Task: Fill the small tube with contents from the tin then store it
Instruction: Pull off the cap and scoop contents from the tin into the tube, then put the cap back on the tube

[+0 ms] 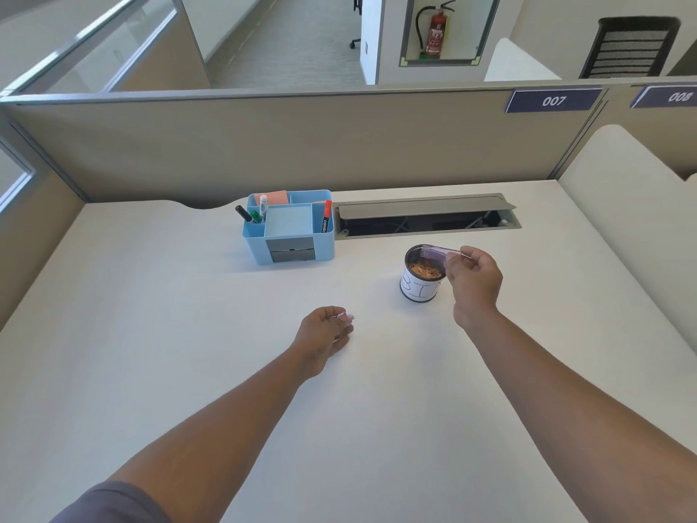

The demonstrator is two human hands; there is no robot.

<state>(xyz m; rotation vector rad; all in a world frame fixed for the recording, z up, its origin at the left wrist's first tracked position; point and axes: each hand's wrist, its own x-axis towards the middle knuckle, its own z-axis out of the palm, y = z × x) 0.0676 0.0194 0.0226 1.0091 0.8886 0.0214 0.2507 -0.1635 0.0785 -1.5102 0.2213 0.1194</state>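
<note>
An open tin with a white hand-lettered label stands on the white desk, right of centre, filled with small copper-coloured pieces. My right hand holds a small clear purple-tinted tube lying sideways over the tin's far rim, its open end pointing left. My left hand rests on the desk in front and to the left of the tin, fingers curled around a small pale object that looks like the tube's cap.
A light blue desk organiser with markers, sticky notes and small grey drawers stands at the back centre. Right of it is an open grey cable tray set into the desk. Beige partitions wall the desk at the back and sides.
</note>
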